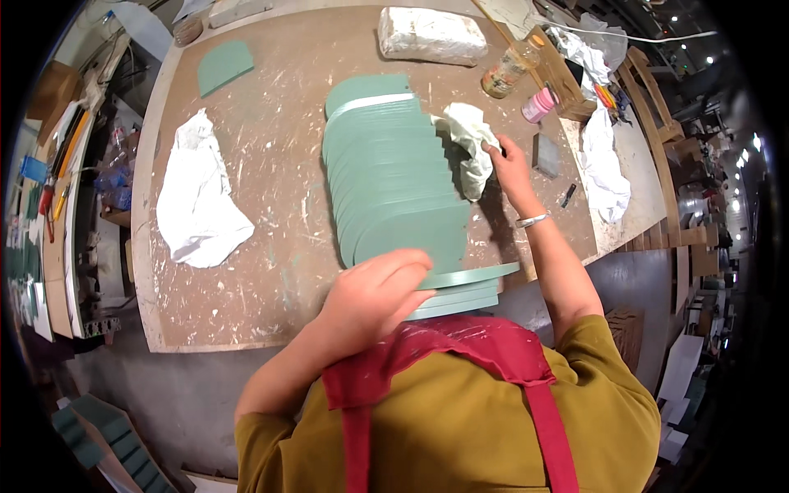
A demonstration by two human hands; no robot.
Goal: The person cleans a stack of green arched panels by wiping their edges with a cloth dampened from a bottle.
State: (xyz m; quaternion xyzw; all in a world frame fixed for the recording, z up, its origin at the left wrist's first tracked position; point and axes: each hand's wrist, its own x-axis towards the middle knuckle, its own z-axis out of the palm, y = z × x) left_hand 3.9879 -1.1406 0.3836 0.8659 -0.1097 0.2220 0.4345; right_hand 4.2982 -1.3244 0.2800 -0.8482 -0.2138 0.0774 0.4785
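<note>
A long overlapping row of green panels with rounded corners lies fanned out down the middle of the table. At its near end, close to the apron, my left hand is closed on the left end of a green panel seen nearly edge-on. Its fingers are slightly blurred. More panel edges show just below that one. To the right of the row, my right hand grips a crumpled white cloth, which rests against the panels' right side.
One separate green panel lies far left, and a white cloth below it. A wrapped white block, a bottle, a pink jar and a grey block stand along the back and right. The brown tabletop is paint-spattered.
</note>
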